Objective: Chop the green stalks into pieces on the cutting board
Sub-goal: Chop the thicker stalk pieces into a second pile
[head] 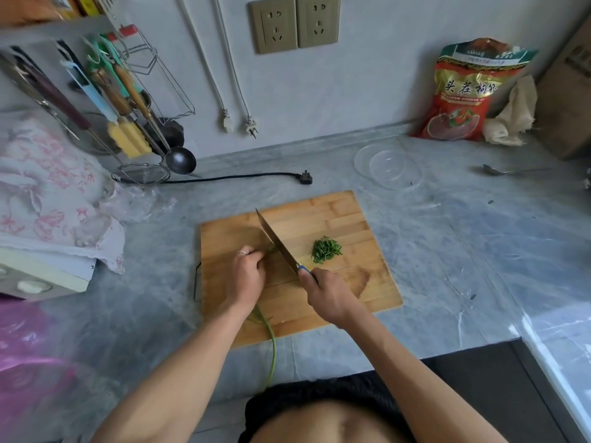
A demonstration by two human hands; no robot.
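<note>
Left hand [246,270] curled, pinning green stalks [271,346] on cutting board [335,215]; right hand [326,295] grips knife [276,243]. Long thin stems trail off board's near edge; chopped pile [326,250] beside blade.

Left hand [246,270] fingers curled, right hand [329,295] clenched.

We get a single view here — a wide-angle camera on the person's head, looking forward and down onto the cutting board [297,266], close above both forearms, the wall sockets [294,24] up top.
</note>
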